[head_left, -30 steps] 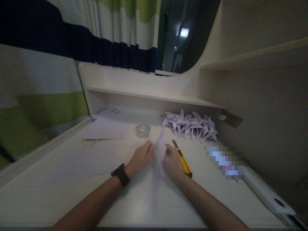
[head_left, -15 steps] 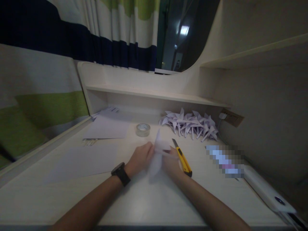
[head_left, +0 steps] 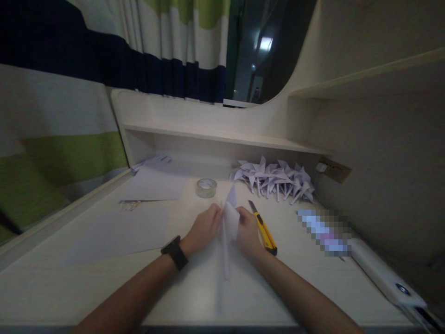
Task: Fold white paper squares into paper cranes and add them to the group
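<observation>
A white paper pinwheel is held between my two hands above the desk, with its rolled paper stick hanging down toward me. My left hand, with a dark watch on the wrist, has its fingers closed at the pinwheel's left side, where the stick meets the blades. On the other side, the fingers of my right hand pinch a paper blade. Just right of that hand lies a yellow utility knife with its blade out. A roll of clear tape rests beyond my left hand.
Several finished paper pinwheels are heaped at the back right. White paper sheets lie at the left, with small sticks beside them. A blurred-out device and a white power strip are on the right. A shelf runs across the back.
The pinwheel has turned in my hands: its stick, earlier sideways by my right hand, now points down toward me. My right fingers have shifted onto a blade.
</observation>
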Motion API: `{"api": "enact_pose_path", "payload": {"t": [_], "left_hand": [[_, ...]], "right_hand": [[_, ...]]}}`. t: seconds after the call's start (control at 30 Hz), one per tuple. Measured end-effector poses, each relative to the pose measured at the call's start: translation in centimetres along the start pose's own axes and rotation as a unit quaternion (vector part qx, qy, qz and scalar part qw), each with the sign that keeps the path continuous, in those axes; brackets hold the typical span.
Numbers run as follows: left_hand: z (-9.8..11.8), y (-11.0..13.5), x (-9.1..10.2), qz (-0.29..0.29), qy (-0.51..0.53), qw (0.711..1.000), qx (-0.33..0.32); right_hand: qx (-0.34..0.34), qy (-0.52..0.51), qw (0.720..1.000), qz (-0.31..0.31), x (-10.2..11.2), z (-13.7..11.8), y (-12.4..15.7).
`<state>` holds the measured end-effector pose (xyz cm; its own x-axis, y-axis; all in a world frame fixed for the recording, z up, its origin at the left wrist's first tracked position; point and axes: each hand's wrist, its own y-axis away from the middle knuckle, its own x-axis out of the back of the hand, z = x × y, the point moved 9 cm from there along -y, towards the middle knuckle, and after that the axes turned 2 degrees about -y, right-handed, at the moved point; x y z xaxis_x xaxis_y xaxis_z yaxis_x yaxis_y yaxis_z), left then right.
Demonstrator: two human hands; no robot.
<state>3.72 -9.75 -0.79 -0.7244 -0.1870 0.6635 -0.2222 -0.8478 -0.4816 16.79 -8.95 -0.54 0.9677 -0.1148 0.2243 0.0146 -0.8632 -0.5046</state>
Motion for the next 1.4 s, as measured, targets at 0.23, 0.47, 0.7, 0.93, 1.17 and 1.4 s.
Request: {"api": "enact_pose_path", "payload": {"t": [0.23,0.47,0.7,0.93,1.17,1.4], "left_hand": [[-0.4,-0.3,-0.1,-0.013,-0.006,1.0,0.008],[-1.5,-0.4,-0.4,-0.002,0.189,0.979,0.075],[-1.3,-0.9,-1.5,-0.041,0.278,0.956,0.088],[-0.9,-0.7,-1.9,-0.056,0.309,0.945,0.087],[-0.6,-0.4,-1.7,-0.063,0.224,0.971,0.05],[0.2,0.1,-2.5,-0.139,0.132,0.981,0.013]], "right_hand": [[0.007,0.002,1.0,0.009,-0.1,0.5,0.0],[0.03,0.01,0.998,0.046,0.8,0.0,-0.2],[0.086,0.022,0.994,0.069,1.7,-2.0,-0.2],[0.086,0.018,0.994,0.064,2.0,-2.3,-0.3],[0.05,0.021,0.995,0.085,2.4,-0.9,-0.4],[0.061,0.081,0.986,0.13,3.9,-0.3,-1.5]]}}
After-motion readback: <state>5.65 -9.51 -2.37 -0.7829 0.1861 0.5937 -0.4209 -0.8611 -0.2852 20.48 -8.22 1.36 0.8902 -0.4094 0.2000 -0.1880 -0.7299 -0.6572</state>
